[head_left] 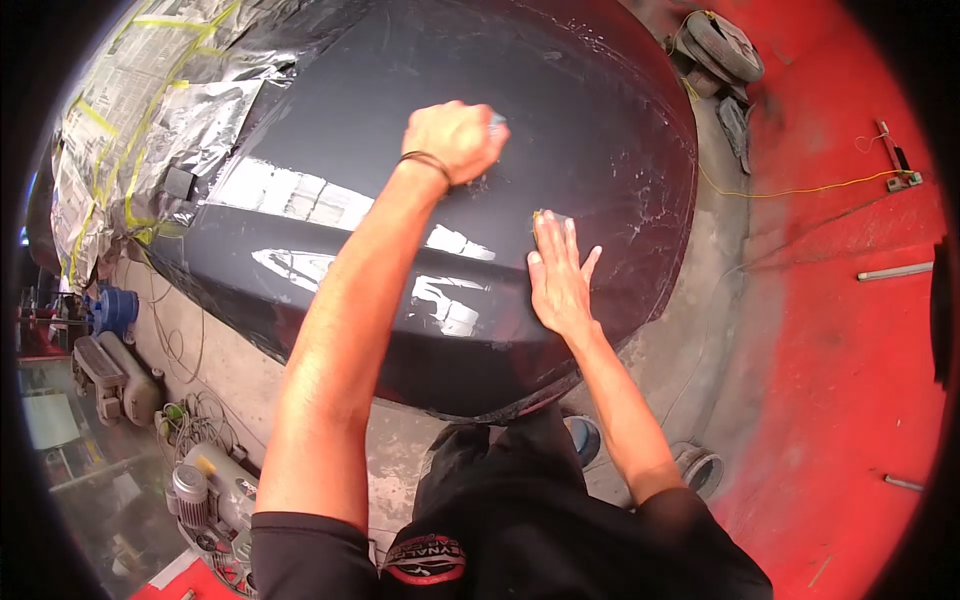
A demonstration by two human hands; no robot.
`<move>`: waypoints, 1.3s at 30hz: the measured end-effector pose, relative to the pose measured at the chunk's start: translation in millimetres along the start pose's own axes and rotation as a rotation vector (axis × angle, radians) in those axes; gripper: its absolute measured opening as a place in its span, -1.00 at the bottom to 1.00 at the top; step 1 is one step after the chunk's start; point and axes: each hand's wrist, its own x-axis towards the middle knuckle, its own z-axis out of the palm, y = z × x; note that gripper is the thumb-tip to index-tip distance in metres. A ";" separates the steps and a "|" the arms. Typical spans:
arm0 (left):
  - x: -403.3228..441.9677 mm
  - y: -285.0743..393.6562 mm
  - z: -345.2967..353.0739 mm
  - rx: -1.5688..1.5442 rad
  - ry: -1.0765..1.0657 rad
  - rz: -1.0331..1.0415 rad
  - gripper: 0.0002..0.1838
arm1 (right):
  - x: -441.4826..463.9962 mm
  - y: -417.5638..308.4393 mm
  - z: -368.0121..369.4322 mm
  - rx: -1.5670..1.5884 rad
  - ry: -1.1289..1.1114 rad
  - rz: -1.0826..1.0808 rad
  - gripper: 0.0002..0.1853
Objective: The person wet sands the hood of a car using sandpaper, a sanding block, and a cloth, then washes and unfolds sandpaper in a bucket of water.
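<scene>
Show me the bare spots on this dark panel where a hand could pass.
The dark panel looks bare beyond the left hand, towards the far edge. Right of the right hand, the surface is also uncovered, though smeared. The panel's left side is crowded with taped newspaper and a small dark block.

One large curved vehicle panel [400, 75], glossy dark grey to black, with bright reflections on its left half and whitish wet streaks [650, 215] at right and along the far edge. Lying on it: masking of newsprint [135, 60] and crinkled silvery sheeting [215, 115], far left, with yellow-green tape [98, 118]; one small dark square block [179, 183], left, beside the sheeting. Also on it: one thin, small piece, right of the middle, mostly hidden beneath the flat right hand [562, 285].
</scene>
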 end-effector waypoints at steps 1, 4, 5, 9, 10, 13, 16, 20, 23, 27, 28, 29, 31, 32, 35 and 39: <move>-10.3 -15.4 5.0 -0.005 0.075 -0.029 -0.61 | 5.6 9.8 -3.0 -0.065 -0.011 -0.032 -0.36; -47.5 -82.9 22.3 0.062 0.190 -0.156 -0.67 | 61.6 61.7 -21.8 -0.076 -0.010 0.039 -0.35; -65.0 -101.3 18.5 0.124 0.233 -0.143 -0.70 | 84.5 71.2 -22.9 -0.027 -0.007 0.117 -0.35; -116.1 -146.2 34.3 0.196 0.427 -0.270 -0.62 | 80.5 13.9 -5.6 -0.005 0.097 0.183 -0.36; -119.4 -140.6 33.0 0.165 0.437 -0.295 -0.61 | 59.5 -11.8 4.7 -0.068 0.115 0.016 -0.36; -117.1 -134.2 32.1 0.129 0.464 -0.342 -0.60 | 36.2 -59.0 3.8 -0.121 -0.045 -0.233 -0.37; -117.8 -130.1 28.1 0.126 0.479 -0.369 -0.62 | 114.2 -23.2 -1.8 -0.172 0.034 -0.163 -0.37; -119.8 -132.7 25.4 0.093 0.487 -0.368 -0.60 | 211.4 -21.8 -7.2 -0.055 -0.010 0.177 -0.34; -119.2 -133.8 26.6 0.073 0.485 -0.395 -0.58 | 158.4 -90.6 5.9 -0.120 -0.008 0.001 -0.33; -119.7 -138.2 32.2 0.054 0.481 -0.414 -0.57 | 96.5 -127.5 13.8 -0.243 -0.128 -0.364 -0.34; -121.7 -138.0 33.6 0.059 0.478 -0.427 -0.56 | 113.5 -113.0 11.0 -0.243 -0.054 -0.362 -0.35; -122.8 -138.7 34.0 0.059 0.477 -0.433 -0.56 | 137.4 -94.5 8.8 -0.199 -0.024 -0.254 -0.36; -122.3 -138.5 34.4 0.056 0.462 -0.447 -0.56 | 183.4 -69.8 -3.5 -0.102 -0.027 0.017 -0.36; -122.9 -137.5 33.2 0.047 0.467 -0.446 -0.56 | 193.1 -69.5 -2.5 -0.056 -0.041 0.070 -0.36; -123.9 -138.0 33.5 0.048 0.514 -0.426 -0.56 | 142.9 -111.6 15.7 -0.070 0.000 -0.125 -0.35; -128.7 -142.0 31.8 0.031 0.512 -0.403 -0.57 | 29.9 -141.9 6.1 -0.149 -0.109 -0.308 -0.33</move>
